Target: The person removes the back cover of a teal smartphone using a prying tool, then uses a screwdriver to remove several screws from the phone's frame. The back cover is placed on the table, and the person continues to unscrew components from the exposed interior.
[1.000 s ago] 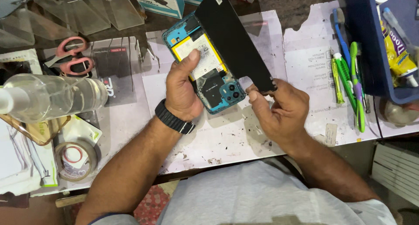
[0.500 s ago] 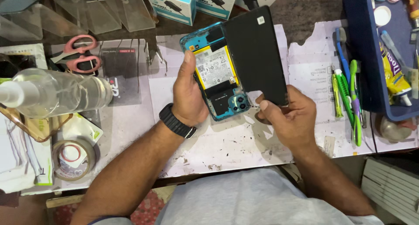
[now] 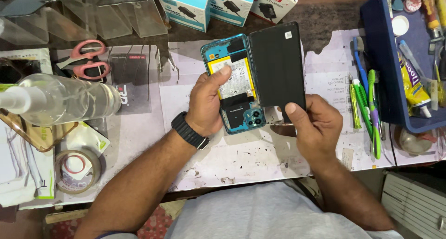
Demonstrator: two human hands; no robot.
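The left hand [image 3: 206, 104], a black watch [image 3: 189, 130] on its wrist, grips an opened teal phone [image 3: 232, 83] from the left side, its thumb laid across the white and yellow battery [image 3: 237, 76] while the other fingers wrap behind the frame. The right hand [image 3: 312, 125] pinches the lower edge of a black panel [image 3: 278, 67], thumb on the front face and fingers behind; this panel stands swung open just beside the phone's right edge, the two touching along that long side like an open book. Both are held up over the middle of the paper-covered worktop [image 3: 241, 155]. To the left lie pink-handled scissors [image 3: 86, 58], a clear spray bottle [image 3: 60, 100] on its side and a roll of tape [image 3: 76, 170]. At the far edge stand small blue and white boxes [image 3: 183, 4]. On the right, green and blue tools [image 3: 369, 104] lie beside a blue tray [image 3: 383, 58] holding a yellow glue tube [image 3: 411, 83]
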